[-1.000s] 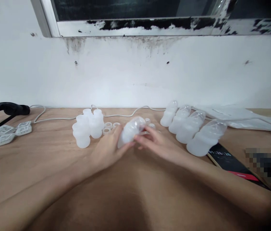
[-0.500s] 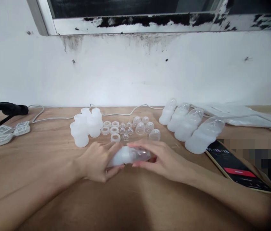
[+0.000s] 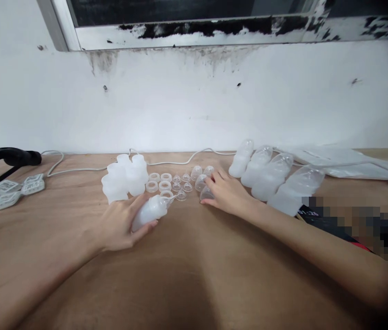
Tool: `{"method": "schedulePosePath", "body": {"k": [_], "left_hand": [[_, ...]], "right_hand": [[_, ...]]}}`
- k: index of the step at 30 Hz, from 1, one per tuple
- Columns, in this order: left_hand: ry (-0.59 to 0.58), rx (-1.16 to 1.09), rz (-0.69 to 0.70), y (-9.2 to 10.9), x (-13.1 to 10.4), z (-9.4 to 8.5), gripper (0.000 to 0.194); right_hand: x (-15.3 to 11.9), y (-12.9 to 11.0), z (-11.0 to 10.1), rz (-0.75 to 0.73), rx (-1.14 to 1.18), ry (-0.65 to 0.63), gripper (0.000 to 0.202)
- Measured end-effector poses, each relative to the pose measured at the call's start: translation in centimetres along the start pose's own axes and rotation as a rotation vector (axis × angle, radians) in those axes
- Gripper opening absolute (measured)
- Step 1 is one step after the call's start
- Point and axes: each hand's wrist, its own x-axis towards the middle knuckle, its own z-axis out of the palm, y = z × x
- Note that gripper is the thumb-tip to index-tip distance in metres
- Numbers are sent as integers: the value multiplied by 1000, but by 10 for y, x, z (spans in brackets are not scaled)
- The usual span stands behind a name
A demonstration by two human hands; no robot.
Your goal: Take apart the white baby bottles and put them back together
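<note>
A milky white baby bottle (image 3: 151, 211), with a clear teat pointing up and to the right, is gripped in my left hand (image 3: 120, 224). The teat has no cover over it. My right hand (image 3: 226, 190) reaches among the clear domed caps (image 3: 196, 172), its thumb and fingers around one clear cap (image 3: 206, 193) low over the table. Some caps are hidden behind that hand. Left of them lie several clear teats (image 3: 187, 187) and translucent rings (image 3: 152, 186). White bottle bodies (image 3: 121, 181) stand grouped behind my left hand.
Several capped bottles (image 3: 272, 176) stand in a slanting row at the right, by a partly covered phone (image 3: 321, 224). White labelled pieces (image 3: 5, 200) and a black strap-like object (image 3: 11, 156) lie left. A white cable (image 3: 190, 158) runs along the wall, near a plastic bag (image 3: 338, 165).
The clear cap is off the bottle, baring its teat. My right hand has moved away, up to the caps. My left hand has shifted left with the bottle.
</note>
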Motion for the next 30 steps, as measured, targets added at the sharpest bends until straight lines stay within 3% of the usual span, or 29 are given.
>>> {"method": "schedulePosePath", "body": {"k": [3, 5, 7, 9, 11, 12, 14, 18, 21, 23, 25, 26, 30], "left_hand": [[10, 0, 44, 2, 1, 3, 42], [15, 24, 80, 5, 4, 7, 44], [17, 67, 144, 10, 11, 13, 45], [11, 118, 230, 17, 20, 18, 44], [-16, 161, 281, 23, 30, 23, 41], [-37, 167, 273, 24, 34, 24, 41], [-97, 132, 199, 22, 42, 24, 44], [-184, -44, 38, 6, 49, 21, 58], [-197, -94, -12, -7, 46, 19, 56], [-179, -70, -34, -9, 42, 18, 56], [-152, -47, -21, -5, 38, 19, 57], [-139, -39, -2, -1, 37, 19, 58], [-100, -31, 86, 12, 34, 18, 55]], "right_hand": [[3, -2, -8, 55, 152, 104, 47], [1, -10, -23, 90, 431, 113, 42], [-1, -22, -38, 93, 835, -89, 43], [-3, -35, -48, 35, 1214, -445, 46], [-2, -44, -51, -15, 1390, -720, 49], [-1, -46, -49, -30, 1381, -766, 49], [0, -48, -45, -79, 1215, -642, 44], [-7, -46, -47, -259, 748, -84, 35], [-17, -45, -58, -325, 782, 113, 35], [-20, -44, -63, -261, 913, 187, 29], [-20, -43, -61, -102, 980, 193, 28], [-18, -43, -58, -25, 1010, 137, 31], [-10, -44, -46, 39, 1320, -403, 39]]}}
